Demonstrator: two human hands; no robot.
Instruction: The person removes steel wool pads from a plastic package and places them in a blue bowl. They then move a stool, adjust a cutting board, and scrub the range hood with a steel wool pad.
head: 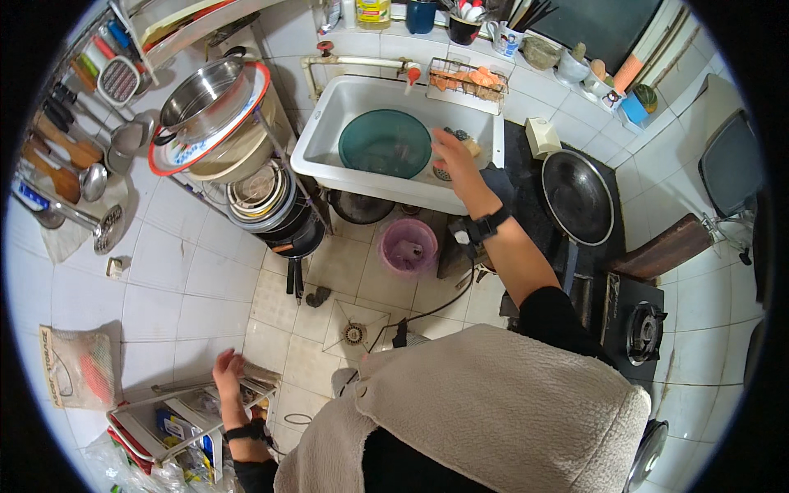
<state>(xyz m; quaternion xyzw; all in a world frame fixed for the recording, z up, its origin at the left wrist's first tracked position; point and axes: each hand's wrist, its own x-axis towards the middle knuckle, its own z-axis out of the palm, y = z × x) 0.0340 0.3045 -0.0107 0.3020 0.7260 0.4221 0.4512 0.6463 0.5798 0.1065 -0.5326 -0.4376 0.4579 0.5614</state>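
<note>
My right hand (455, 157) reaches over the right part of a white sink (320, 151), fingers apart and holding nothing I can see. Just left of it, a green plastic basin (376, 145) sits in the sink, with what looks like water in it. Beyond my fingertips a dark scrubber (457, 133) and a yellowish piece (472, 146) lie in the sink. At the lower left my left hand (228, 368) is above the edge of a white wire rack (166, 453) packed with bags. Its fingers are loosely bent, with nothing visible in them.
A red-handled tap (413, 74) rises behind the sink. On the dark counter at right rest a wok (577, 197) and a gas burner (646, 333). A pink bucket (408, 246) stands on the floor. Stacked pots and basins (209, 105) fill a left rack.
</note>
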